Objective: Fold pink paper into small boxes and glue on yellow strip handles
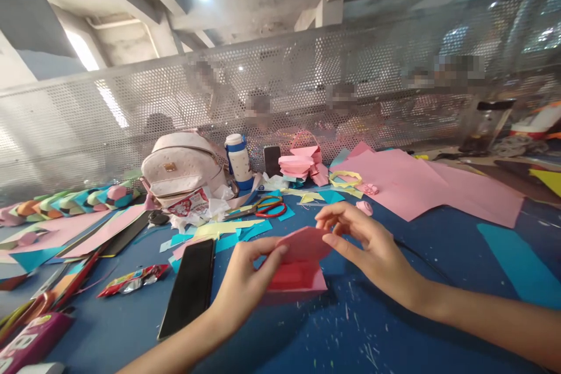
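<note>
My left hand (248, 280) pinches the lower left part of a folded pink paper (302, 260) that rests on the blue table (307, 333). From the right, my right hand (366, 242) grips the paper's upper edge with thumb and curled fingers. The paper is bent, its top flap lifted above the darker pink lower layer. A black phone (189, 286) lies flat just left of my left hand.
Large pink sheets (421, 184) cover the far right; a teal sheet (521, 269) lies nearer. Red-handled scissors (263, 207), paper scraps, a pale backpack (182, 169), a bottle (239, 160) and a pink paper stack (298, 166) sit behind. A snack wrapper (131, 280) lies left. A perforated screen (280, 93) backs the table.
</note>
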`<control>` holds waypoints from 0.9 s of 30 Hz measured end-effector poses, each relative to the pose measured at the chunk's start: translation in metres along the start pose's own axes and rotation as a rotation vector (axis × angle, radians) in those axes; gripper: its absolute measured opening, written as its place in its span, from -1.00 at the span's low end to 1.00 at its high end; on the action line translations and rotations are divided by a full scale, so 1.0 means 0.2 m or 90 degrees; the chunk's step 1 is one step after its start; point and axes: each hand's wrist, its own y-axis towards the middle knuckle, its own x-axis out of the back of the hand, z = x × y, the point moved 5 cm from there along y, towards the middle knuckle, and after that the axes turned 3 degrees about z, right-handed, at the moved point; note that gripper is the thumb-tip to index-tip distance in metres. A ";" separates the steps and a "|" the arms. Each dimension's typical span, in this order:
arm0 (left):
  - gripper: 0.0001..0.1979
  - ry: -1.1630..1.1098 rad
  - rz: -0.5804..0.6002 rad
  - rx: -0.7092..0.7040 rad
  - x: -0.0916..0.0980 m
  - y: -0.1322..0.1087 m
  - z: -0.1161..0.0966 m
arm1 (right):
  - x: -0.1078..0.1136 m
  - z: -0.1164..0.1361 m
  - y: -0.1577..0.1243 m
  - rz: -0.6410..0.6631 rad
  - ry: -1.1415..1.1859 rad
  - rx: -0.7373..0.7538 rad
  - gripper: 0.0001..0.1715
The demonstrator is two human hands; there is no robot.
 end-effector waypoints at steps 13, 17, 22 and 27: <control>-0.63 -0.556 -0.073 0.198 -0.19 -0.08 0.27 | -0.21 -0.22 -0.11 0.116 0.186 -0.241 -0.52; -0.63 -0.556 -0.006 0.169 -0.25 -0.14 0.21 | -0.14 -0.21 0.00 0.140 0.119 -0.216 -0.53; -0.66 -0.359 0.159 0.064 -0.29 -0.24 0.13 | 0.03 -0.03 0.20 0.263 -0.079 -0.123 -0.71; -0.74 -0.037 0.341 -0.315 -0.37 -0.34 0.05 | 0.03 0.14 0.33 0.423 -0.383 -0.024 -0.66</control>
